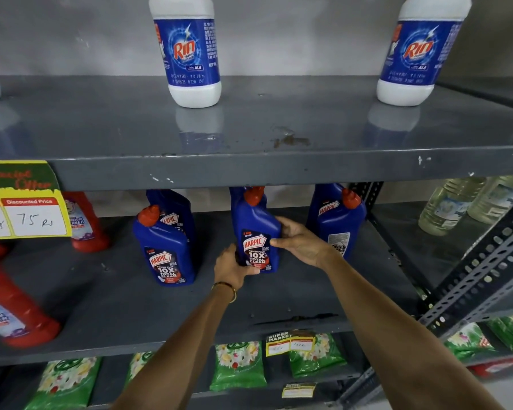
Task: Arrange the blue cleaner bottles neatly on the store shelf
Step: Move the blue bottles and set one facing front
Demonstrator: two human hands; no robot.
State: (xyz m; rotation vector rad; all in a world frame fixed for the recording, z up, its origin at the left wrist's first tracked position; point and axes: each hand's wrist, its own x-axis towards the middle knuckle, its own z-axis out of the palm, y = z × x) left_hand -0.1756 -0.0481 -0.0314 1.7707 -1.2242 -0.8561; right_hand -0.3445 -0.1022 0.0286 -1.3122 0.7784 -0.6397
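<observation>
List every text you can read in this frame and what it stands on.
"Rin", "ALA": white bottles on the top shelf.
"HARPIC", "10X TOTAL CLEAN": held blue bottle, both hands on it.
"Special Offer", "Discounted Price", "75 Rs": yellow shelf tag.
"SUPER MARKET": small tag.
Red bottles' labels, fine print: blurred.

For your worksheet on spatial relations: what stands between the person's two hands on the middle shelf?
In the head view, one blue Harpic bottle stands upright between the left hand and right hand, both gripping its sides.

Bare middle shelf (279, 291) is left along its front edge; blue bottles (163, 250) crowd the back, red bottles (15, 309) the left end.
</observation>
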